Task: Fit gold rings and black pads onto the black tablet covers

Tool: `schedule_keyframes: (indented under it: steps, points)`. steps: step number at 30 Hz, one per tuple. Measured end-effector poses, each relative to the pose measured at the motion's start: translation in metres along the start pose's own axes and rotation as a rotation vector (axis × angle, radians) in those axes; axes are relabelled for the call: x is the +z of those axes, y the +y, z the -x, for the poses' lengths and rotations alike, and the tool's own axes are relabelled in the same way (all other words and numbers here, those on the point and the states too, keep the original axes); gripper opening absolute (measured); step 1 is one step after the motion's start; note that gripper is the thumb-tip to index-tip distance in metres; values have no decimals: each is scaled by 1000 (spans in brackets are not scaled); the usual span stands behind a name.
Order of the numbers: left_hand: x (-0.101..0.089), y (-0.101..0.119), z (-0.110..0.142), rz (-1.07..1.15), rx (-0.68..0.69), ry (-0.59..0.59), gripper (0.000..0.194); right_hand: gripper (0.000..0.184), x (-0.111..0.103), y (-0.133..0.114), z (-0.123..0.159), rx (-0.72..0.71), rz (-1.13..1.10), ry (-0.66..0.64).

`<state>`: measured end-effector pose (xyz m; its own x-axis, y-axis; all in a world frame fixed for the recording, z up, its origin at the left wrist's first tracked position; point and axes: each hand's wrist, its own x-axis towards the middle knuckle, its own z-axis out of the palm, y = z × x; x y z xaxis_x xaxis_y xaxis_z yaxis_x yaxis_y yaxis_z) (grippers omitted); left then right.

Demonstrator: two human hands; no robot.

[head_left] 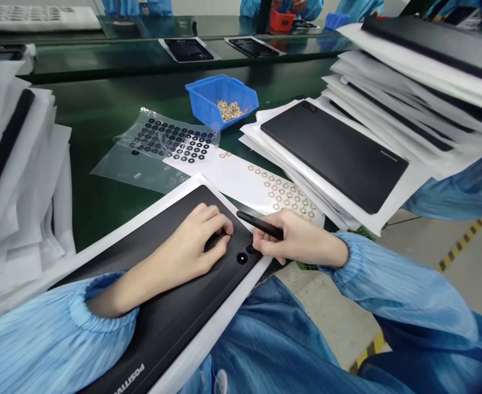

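My left hand (195, 241) rests on a black tablet back panel (159, 306), its curled fingertips pressing the surface beside the camera area. The panel lies on a white foam sheet (208, 339), with "POSITIVO" lettering near the bottom. My right hand (294, 238) pinches a slim black pen-shaped tool (259, 224), which hovers over the panel's upper edge. Right by my right fingers sit two round black rings, the nearer one (241, 258) in plain view and the other (250, 248) partly behind my fingertips.
A blue plastic bin (220, 101) holds small gold rings. Beyond my hands lie a clear sheet of black rings (171, 139) and a white sheet of gold rings (282, 191). Stacked tablets in white foam (413, 93) rise on the right, more (15, 164) on the left. Co-workers in blue sit opposite.
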<state>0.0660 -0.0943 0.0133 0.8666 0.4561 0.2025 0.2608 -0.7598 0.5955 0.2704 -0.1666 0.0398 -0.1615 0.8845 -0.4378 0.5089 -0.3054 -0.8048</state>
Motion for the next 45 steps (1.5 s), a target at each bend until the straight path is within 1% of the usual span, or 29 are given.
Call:
schedule_keyframes:
  steps: [3, 6, 8, 9, 10, 11, 13, 14, 15, 17, 18, 20, 22, 23, 25, 28, 34, 45]
  points:
    - [0, -1, 1, -1, 8, 2, 9, 5, 0, -7, -1, 30, 134, 14]
    - [0, 0, 2, -6, 34, -3, 10, 11, 0, -8, -2, 36, 183, 6]
    - [0, 2, 5, -14, 67, -23, 12, 10, -1, -4, -2, -30, 157, 27]
    - [0, 3, 7, -27, 93, -37, 14, 11, 0, -1, 0, -82, 116, 70]
    - [0, 5, 9, -47, 125, -58, 16, 15, 1, 3, 2, -141, 48, 148]
    - [0, 6, 11, -76, 156, -82, 20, 20, 4, 7, 4, -205, -44, 260]
    - [-1, 10, 15, -151, 208, -140, 29, 35, 12, 16, 10, -313, -245, 528]
    - [-1, 11, 16, -187, 219, -168, 33, 42, 18, 21, 12, -340, -335, 640]
    - [-1, 12, 17, -217, 221, -194, 36, 47, 25, 24, 14, -354, -408, 715]
    - [-2, 14, 18, -251, 213, -222, 40, 51, 39, 29, 17, -368, -476, 786]
    - [-3, 14, 18, -256, 209, -232, 41, 47, 47, 31, 18, -376, -469, 813]
    - [-3, 14, 18, -251, 205, -238, 43, 28, 59, 31, 19, -397, -400, 866]
    - [-3, 14, 19, -241, 197, -241, 42, 9, 67, 29, 19, -393, -341, 883]
    - [-3, 14, 19, -236, 193, -240, 41, 5, 70, 28, 18, -383, -337, 873]
    - [-2, 14, 19, -228, 190, -236, 40, 9, 72, 25, 17, -382, -346, 865]
    - [-2, 14, 18, -227, 200, -230, 38, 13, 73, 21, 15, -388, -326, 897]
    - [-1, 14, 16, -210, 200, -217, 38, 13, 72, 16, 13, -343, -296, 926]
    - [-2, 14, 15, -249, 202, -247, 37, 14, 70, 15, 16, -285, -255, 887]
